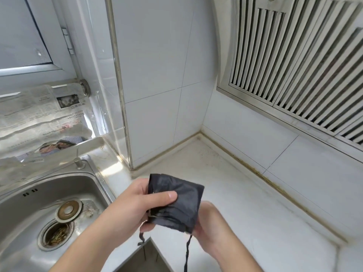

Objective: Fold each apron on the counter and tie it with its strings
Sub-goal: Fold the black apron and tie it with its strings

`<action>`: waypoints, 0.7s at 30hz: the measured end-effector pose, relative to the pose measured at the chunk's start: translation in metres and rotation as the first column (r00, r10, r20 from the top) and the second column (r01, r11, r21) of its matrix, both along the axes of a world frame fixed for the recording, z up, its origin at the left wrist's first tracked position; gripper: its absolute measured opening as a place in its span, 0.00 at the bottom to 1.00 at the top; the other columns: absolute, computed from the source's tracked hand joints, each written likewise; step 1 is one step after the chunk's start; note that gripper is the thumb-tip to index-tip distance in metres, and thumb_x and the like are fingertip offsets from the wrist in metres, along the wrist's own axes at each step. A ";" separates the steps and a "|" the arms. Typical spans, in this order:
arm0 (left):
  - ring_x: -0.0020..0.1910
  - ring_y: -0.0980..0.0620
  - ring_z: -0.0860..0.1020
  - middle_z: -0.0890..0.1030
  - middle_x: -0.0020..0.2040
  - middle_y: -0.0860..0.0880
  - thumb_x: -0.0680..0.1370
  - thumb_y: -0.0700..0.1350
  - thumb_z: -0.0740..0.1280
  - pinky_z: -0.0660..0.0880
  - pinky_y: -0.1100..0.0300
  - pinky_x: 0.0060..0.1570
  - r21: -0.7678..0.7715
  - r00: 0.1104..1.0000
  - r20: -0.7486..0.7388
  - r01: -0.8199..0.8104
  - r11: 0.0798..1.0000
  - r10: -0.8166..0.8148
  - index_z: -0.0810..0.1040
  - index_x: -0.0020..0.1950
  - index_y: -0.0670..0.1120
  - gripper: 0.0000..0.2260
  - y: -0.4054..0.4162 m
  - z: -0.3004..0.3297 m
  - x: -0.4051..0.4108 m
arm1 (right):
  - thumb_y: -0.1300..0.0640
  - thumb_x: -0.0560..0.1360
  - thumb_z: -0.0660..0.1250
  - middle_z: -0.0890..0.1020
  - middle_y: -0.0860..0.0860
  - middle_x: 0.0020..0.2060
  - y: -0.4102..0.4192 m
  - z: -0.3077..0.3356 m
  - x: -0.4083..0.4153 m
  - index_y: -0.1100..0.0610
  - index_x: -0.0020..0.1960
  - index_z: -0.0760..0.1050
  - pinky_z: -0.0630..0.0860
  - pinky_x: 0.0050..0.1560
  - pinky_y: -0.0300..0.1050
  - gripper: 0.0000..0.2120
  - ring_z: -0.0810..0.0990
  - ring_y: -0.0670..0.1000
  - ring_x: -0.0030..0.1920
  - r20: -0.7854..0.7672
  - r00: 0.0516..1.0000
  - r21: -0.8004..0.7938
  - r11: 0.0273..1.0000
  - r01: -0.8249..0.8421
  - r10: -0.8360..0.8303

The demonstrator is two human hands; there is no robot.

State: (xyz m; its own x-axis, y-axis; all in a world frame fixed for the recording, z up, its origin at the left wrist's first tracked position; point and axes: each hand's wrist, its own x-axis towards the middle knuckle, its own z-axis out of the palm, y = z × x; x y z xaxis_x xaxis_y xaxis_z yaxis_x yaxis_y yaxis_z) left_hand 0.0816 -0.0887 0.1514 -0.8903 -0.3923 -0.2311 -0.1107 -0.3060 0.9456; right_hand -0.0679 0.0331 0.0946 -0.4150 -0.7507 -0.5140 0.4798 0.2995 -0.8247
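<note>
Two bare hands hold one dark apron (175, 203), folded into a small square packet, in the air just above the front edge of the pale counter (245, 203). The left hand (137, 201) grips the packet's left side, thumb pressed across its top face. The right hand (208, 226) cups it from beneath at the right corner, fingers hidden behind the cloth. One string (187, 252) hangs down from the packet's lower corner; another short end (141, 237) dangles below the left hand. Left of the counter lies a steel sink (49, 213), with newspaper (39, 118) behind it.
</note>
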 end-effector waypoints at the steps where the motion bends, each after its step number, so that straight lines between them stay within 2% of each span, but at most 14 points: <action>1: 0.27 0.48 0.68 0.76 0.37 0.39 0.75 0.44 0.76 0.59 0.63 0.23 -0.055 0.995 0.047 0.095 0.994 -0.093 0.84 0.52 0.40 0.10 0.002 -0.001 0.000 | 0.63 0.71 0.69 0.70 0.55 0.42 -0.004 0.012 -0.009 0.69 0.40 0.74 0.56 0.36 0.48 0.08 0.66 0.58 0.36 -0.049 0.998 -0.023 0.999 0.027 -0.028; 2: 0.28 0.47 0.69 0.76 0.37 0.39 0.76 0.44 0.76 0.60 0.62 0.23 -0.113 0.982 0.102 0.172 0.979 -0.161 0.84 0.51 0.40 0.08 0.004 -0.002 0.000 | 0.64 0.73 0.69 0.76 0.63 0.35 -0.007 0.024 -0.020 0.66 0.37 0.73 0.56 0.33 0.46 0.09 0.65 0.55 0.32 -0.089 0.995 -0.063 0.997 0.049 -0.055; 3: 0.29 0.45 0.69 0.77 0.36 0.40 0.78 0.43 0.75 0.62 0.60 0.23 -0.162 0.968 0.171 0.210 0.964 -0.182 0.85 0.49 0.42 0.05 0.006 -0.006 -0.001 | 0.65 0.76 0.68 0.73 0.59 0.33 -0.010 0.039 -0.029 0.62 0.35 0.72 0.55 0.29 0.42 0.11 0.63 0.52 0.29 -0.124 0.990 -0.116 0.992 0.055 -0.069; 5: 0.29 0.44 0.70 0.79 0.33 0.43 0.79 0.43 0.73 0.65 0.57 0.25 -0.291 0.944 0.319 0.184 0.939 -0.086 0.85 0.45 0.45 0.04 0.011 -0.013 -0.003 | 0.64 0.79 0.67 0.72 0.58 0.33 -0.015 0.073 -0.040 0.60 0.37 0.72 0.56 0.26 0.39 0.13 0.61 0.48 0.27 -0.292 0.954 -0.217 0.976 0.002 -0.067; 7: 0.26 0.45 0.74 0.84 0.35 0.44 0.79 0.44 0.72 0.70 0.55 0.26 -0.381 0.926 0.371 0.080 0.921 0.073 0.86 0.47 0.47 0.04 0.015 -0.017 -0.005 | 0.59 0.79 0.69 0.73 0.57 0.35 -0.016 0.100 -0.035 0.59 0.39 0.71 0.60 0.28 0.39 0.11 0.64 0.48 0.27 -0.520 0.853 -0.269 0.957 -0.105 -0.052; 9: 0.27 0.46 0.79 0.87 0.39 0.44 0.80 0.42 0.71 0.76 0.54 0.27 -0.357 0.921 0.309 -0.119 0.926 0.237 0.86 0.50 0.47 0.04 0.019 -0.017 -0.009 | 0.60 0.81 0.67 0.73 0.55 0.36 -0.010 0.114 -0.016 0.57 0.43 0.71 0.64 0.29 0.40 0.08 0.65 0.48 0.27 -0.626 0.777 -0.305 0.937 -0.169 -0.064; 10: 0.30 0.45 0.82 0.88 0.40 0.45 0.81 0.42 0.71 0.78 0.53 0.29 -0.325 0.911 0.262 -0.226 0.918 0.317 0.86 0.52 0.48 0.05 0.019 -0.016 -0.011 | 0.63 0.82 0.64 0.74 0.55 0.38 -0.005 0.117 -0.002 0.53 0.46 0.72 0.64 0.30 0.41 0.08 0.66 0.48 0.28 -0.620 0.781 -0.344 0.920 -0.189 -0.071; 12: 0.37 0.41 0.86 0.88 0.43 0.45 0.81 0.41 0.70 0.82 0.49 0.33 -0.242 0.875 0.174 -0.406 0.881 0.451 0.86 0.54 0.48 0.06 0.016 -0.010 -0.013 | 0.68 0.84 0.59 0.75 0.52 0.44 0.005 0.106 0.027 0.48 0.55 0.73 0.66 0.31 0.40 0.15 0.67 0.49 0.29 -0.577 0.811 -0.390 0.906 -0.165 -0.100; 14: 0.43 0.42 0.86 0.88 0.47 0.44 0.82 0.40 0.68 0.82 0.51 0.34 -0.066 0.841 0.101 -0.527 0.847 0.531 0.86 0.56 0.45 0.07 0.009 -0.001 -0.013 | 0.69 0.83 0.59 0.77 0.47 0.47 0.009 0.079 0.047 0.43 0.57 0.74 0.66 0.31 0.40 0.20 0.67 0.49 0.29 -0.481 0.863 -0.359 0.933 -0.034 -0.154; 16: 0.43 0.46 0.85 0.88 0.50 0.43 0.83 0.40 0.67 0.80 0.56 0.35 0.088 0.840 0.061 -0.542 0.836 0.539 0.85 0.58 0.43 0.08 0.001 0.008 -0.011 | 0.67 0.83 0.60 0.76 0.46 0.42 0.008 0.043 0.055 0.42 0.52 0.79 0.64 0.30 0.39 0.20 0.66 0.48 0.27 -0.435 0.892 -0.179 0.983 0.046 -0.121; 19: 0.36 0.50 0.80 0.87 0.46 0.43 0.82 0.39 0.67 0.75 0.57 0.30 0.110 0.877 0.052 -0.481 0.870 0.479 0.84 0.57 0.39 0.08 -0.005 0.011 -0.005 | 0.58 0.81 0.62 0.74 0.50 0.30 0.012 0.022 0.057 0.52 0.43 0.83 0.62 0.29 0.37 0.14 0.64 0.46 0.24 -0.377 0.918 -0.054 0.987 -0.152 0.121; 21: 0.32 0.50 0.75 0.83 0.42 0.41 0.81 0.39 0.67 0.69 0.58 0.26 0.138 0.905 0.047 -0.424 0.895 0.422 0.84 0.54 0.37 0.08 -0.005 0.009 -0.001 | 0.57 0.82 0.64 0.72 0.54 0.25 0.016 0.019 0.049 0.56 0.37 0.79 0.59 0.27 0.37 0.15 0.62 0.47 0.22 -0.244 0.948 -0.064 0.972 -0.225 0.203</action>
